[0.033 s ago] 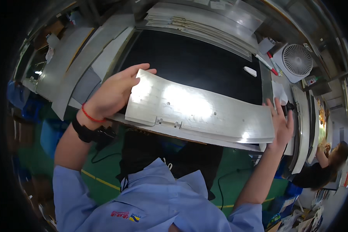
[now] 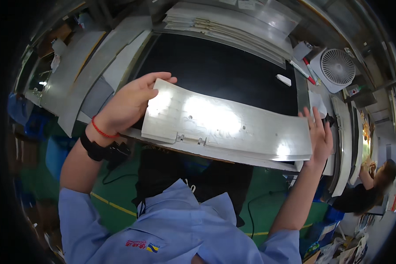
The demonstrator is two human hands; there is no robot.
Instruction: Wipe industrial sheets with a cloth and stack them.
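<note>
A stack of thin, glossy silvery-white sheets (image 2: 255, 136), long and slightly curved, lies across the near edge of a black work surface (image 2: 215, 61). Small holes dot its top, and a notch shows in the near edge. My left hand (image 2: 130, 99) grips the stack's left end, thumb at the corner and fingers along the far side. At the other end my right hand (image 2: 319, 141) is open, its palm side against the short edge and its fingers spread upward. What lies under the stack is hidden.
A white eraser-like block (image 2: 284, 80) lies on the black surface at the right. Beyond it are markers (image 2: 302, 72) and a white fan (image 2: 338, 66). Sheet piles stand at the back (image 2: 224, 33) and left (image 2: 90, 83). Another person (image 2: 361, 193) works at far right.
</note>
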